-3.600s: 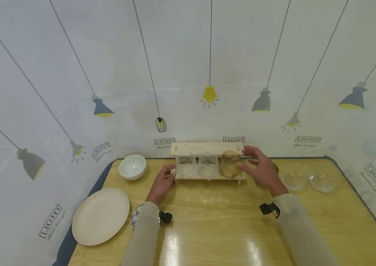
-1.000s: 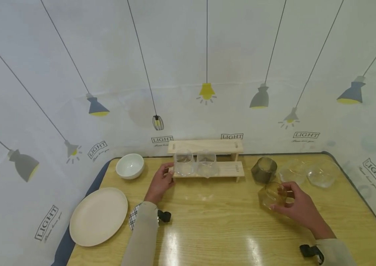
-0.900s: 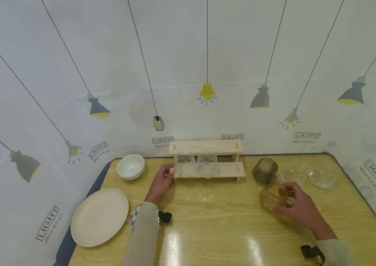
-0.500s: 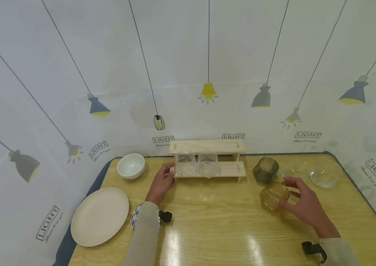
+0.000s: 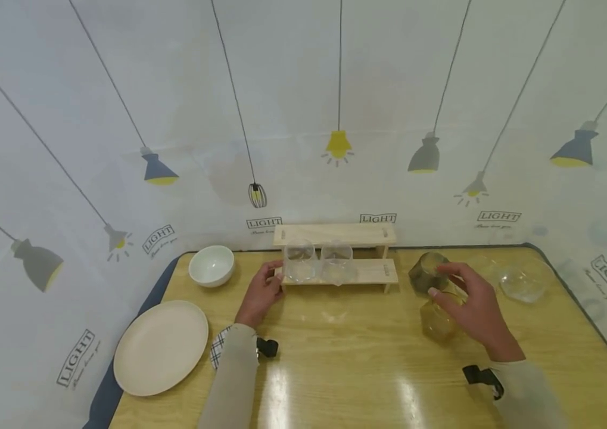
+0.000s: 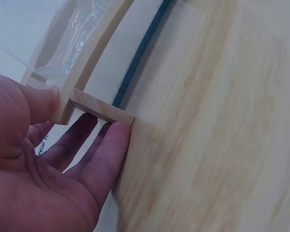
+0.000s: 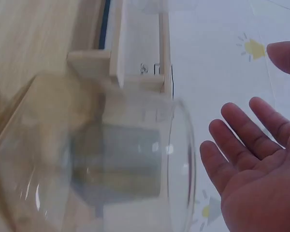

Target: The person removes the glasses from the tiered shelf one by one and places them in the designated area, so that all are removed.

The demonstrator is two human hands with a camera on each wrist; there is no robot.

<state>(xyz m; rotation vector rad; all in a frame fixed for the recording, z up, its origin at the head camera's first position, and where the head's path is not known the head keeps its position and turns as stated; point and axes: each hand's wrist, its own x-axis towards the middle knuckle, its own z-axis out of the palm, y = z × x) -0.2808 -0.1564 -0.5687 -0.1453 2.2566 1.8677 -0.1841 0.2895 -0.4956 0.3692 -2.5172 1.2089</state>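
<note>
My left hand (image 5: 260,293) grips the left end of a two-tier wooden rack (image 5: 333,234). In the left wrist view its thumb lies on the shelf's end and its fingers are by the rack's leg (image 6: 101,107). Two clear glasses, a left one (image 5: 300,261) and a right one (image 5: 337,263), stand on the lower shelf. My right hand (image 5: 477,310) hovers with loose fingers over an amber glass (image 5: 434,322) on the table, near a grey smoked glass (image 5: 424,277). In the right wrist view the hand (image 7: 261,179) is apart from the amber glass (image 7: 43,130).
More clear glassware (image 5: 523,283) stands at the back right, partly behind my right hand. At the left are a white bowl (image 5: 211,266) and a large cream plate (image 5: 161,348). A checked cloth-like item (image 5: 218,348) shows beside my left sleeve. A printed sheet hangs behind the table.
The amber glass went from the rack's lower shelf to the table in front of the grey glass. My right hand has let go of it and risen toward the grey glass. The left hand stayed.
</note>
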